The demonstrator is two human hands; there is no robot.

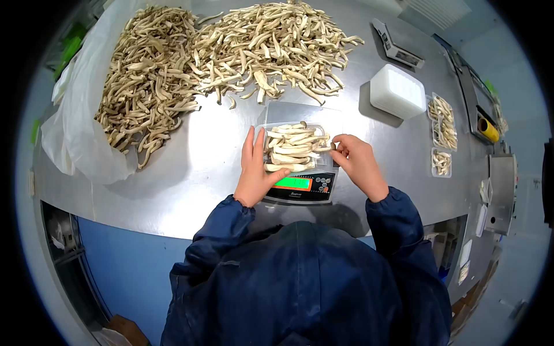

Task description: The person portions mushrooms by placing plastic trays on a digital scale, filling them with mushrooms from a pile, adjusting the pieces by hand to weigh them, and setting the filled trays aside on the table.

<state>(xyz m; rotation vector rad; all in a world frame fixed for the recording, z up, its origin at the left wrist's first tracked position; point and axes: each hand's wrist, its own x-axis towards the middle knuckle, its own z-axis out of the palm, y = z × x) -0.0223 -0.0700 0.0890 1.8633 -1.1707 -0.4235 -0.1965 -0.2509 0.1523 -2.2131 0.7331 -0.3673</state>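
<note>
A clear plastic tray of pale mushrooms (pixel 292 144) rests on a digital scale (pixel 300 193) with a lit green display. At the tray's left side is my left hand (pixel 254 167), its fingers stretched out and the thumb over the near edge by the mushrooms. My right hand (pixel 359 163) is at the tray's right side, with thumb and fingers closed on the end of a mushroom (pixel 325 147) that lies across the others.
Behind the scale lies a big heap of mushrooms (pixel 277 43), with a darker heap (pixel 150 75) and a plastic bag (pixel 86 115) to its left. To the right are stacked white trays (pixel 397 91), a second scale (pixel 398 49), filled trays (pixel 443 130) and a yellow roll (pixel 488 130).
</note>
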